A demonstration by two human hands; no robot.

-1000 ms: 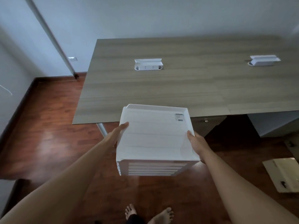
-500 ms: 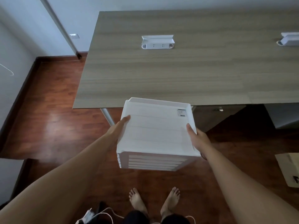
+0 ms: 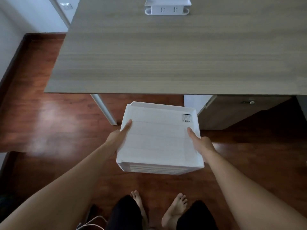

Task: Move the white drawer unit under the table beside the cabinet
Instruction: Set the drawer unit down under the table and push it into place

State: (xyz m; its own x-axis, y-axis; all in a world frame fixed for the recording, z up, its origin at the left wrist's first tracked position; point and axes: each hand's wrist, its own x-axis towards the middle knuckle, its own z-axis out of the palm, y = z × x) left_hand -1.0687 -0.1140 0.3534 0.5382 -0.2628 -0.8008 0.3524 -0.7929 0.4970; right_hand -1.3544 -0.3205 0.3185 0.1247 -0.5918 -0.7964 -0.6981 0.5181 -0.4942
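Note:
The white drawer unit point(image 3: 159, 138) hangs low in front of the grey wood table point(image 3: 166, 55), its top facing me and its stacked drawer fronts toward my feet. A small barcode label sits at its far right corner. My left hand point(image 3: 118, 138) grips its left side and my right hand point(image 3: 198, 143) grips its right side. Under the table's right part stands the cabinet point(image 3: 232, 112), brown-fronted with a white side panel. The unit's far edge is just short of the table's front edge, left of the cabinet.
A white table leg point(image 3: 104, 109) slants down to the floor left of the unit. A white power socket box point(image 3: 167, 6) sits on the tabletop at the back. Red-brown wood floor point(image 3: 41, 123) spreads around; my bare feet point(image 3: 174, 208) stand below, with a white cable point(image 3: 89, 223) nearby.
The unit has come down from tabletop height to below the table's edge, held by both hands. My view has dropped and moved closer to the table.

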